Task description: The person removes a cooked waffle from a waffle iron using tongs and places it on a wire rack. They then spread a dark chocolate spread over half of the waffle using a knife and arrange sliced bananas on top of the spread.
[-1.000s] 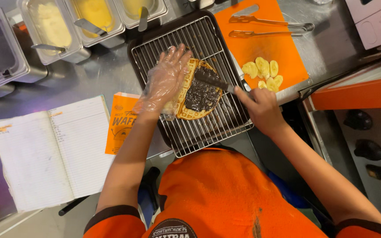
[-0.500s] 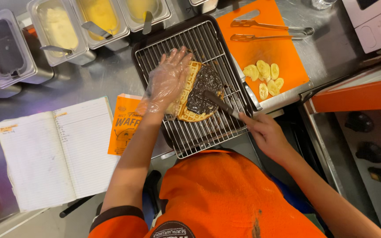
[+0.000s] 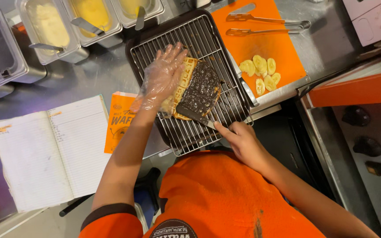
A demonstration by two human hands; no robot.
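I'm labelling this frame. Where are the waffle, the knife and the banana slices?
waffle (image 3: 199,86), head view, on its dark spread.
knife (image 3: 190,113), head view, on the blade.
banana slices (image 3: 261,66), head view, on one upper slice.

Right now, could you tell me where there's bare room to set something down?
Bare: the steel counter between tubs and notebook, and the orange board between tongs and banana slices. Crowded: the rack, with waffle and both hands.
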